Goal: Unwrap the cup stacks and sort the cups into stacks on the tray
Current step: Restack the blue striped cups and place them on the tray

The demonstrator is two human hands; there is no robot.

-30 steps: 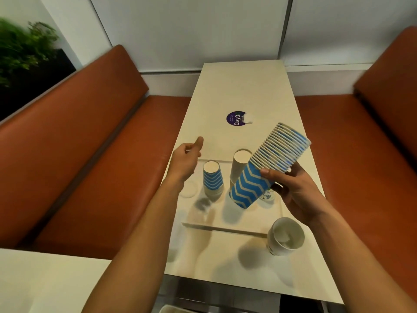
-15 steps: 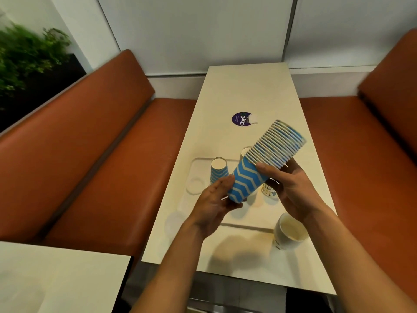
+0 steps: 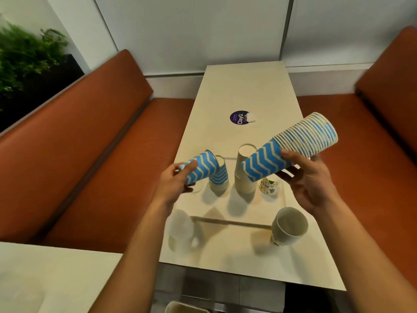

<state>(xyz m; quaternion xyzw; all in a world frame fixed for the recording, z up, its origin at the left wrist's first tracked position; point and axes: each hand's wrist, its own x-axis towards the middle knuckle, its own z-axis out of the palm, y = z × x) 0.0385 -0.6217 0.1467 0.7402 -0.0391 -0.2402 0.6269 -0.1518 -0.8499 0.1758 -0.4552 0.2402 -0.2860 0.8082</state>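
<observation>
Booth table (image 3: 248, 91), tray (image 3: 228, 222) beyond the fingertips (image 3: 284, 152) holds three short piles (image 3: 244, 175); left hand (image 3: 173, 184) grips one blue cup (image 3: 200, 169), right hand (image 3: 309, 181) clasps the long stack (image 3: 293, 150), so most sorting's left, I'd say.

Blue zigzag: one long stack (image 3: 293, 150), one single cup (image 3: 202, 169), one short stack (image 3: 220, 180). One white stack (image 3: 244, 175). Leaf-print: one small cup (image 3: 269, 186), one nested stack (image 3: 287, 231), perhaps, near the table's (image 3: 248, 86) right edge.

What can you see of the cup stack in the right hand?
The cup stack is a long nest of paper cups; the bottom one shows blue and cream zigzags, with many rims bunched toward the upper right. It is tilted in the air above the tray, gripped mid-length by the right hand.
</observation>
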